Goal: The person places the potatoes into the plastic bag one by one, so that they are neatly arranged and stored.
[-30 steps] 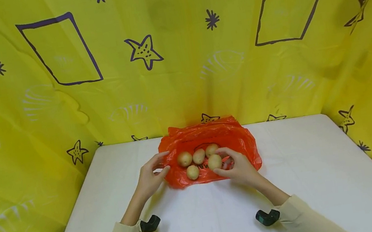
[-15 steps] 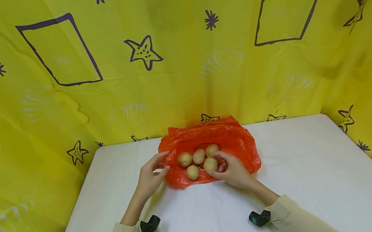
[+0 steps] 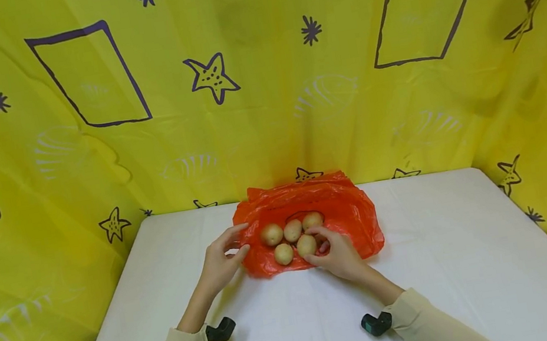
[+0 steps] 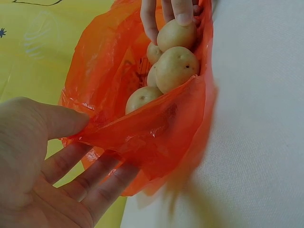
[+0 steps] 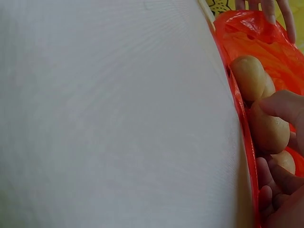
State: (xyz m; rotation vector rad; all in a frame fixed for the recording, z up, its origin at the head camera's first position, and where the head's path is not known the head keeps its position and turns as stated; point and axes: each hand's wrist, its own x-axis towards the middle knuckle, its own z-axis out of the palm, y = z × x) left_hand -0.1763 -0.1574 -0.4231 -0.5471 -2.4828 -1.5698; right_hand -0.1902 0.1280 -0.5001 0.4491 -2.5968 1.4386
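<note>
A red plastic bag (image 3: 346,209) lies on the white table with its mouth spread open. Several pale round potatoes sit inside it, among them a front-left potato (image 3: 284,254) and a back-left potato (image 3: 272,234). My left hand (image 3: 220,266) holds the bag's left edge; in the left wrist view the thumb lies on one side of the plastic and the fingers on the other. With thumb and fingers, my right hand (image 3: 341,258) pinches the front-right potato (image 5: 268,127), low in the bag beside the others. Its remaining fingers are curled, partly hidden behind the potato.
The white table (image 3: 297,321) spreads out in front of and beside the bag. Directly behind the bag hangs a yellow curtain (image 3: 268,135) with drawn stars, which also runs along both sides. A dark wrist device (image 3: 220,329) sits at the left cuff, another wrist device (image 3: 376,324) at the right.
My right hand has moved a little to the left and down with the potato, bringing it beside the front-left potato. The left hand and the bag have stayed in place.
</note>
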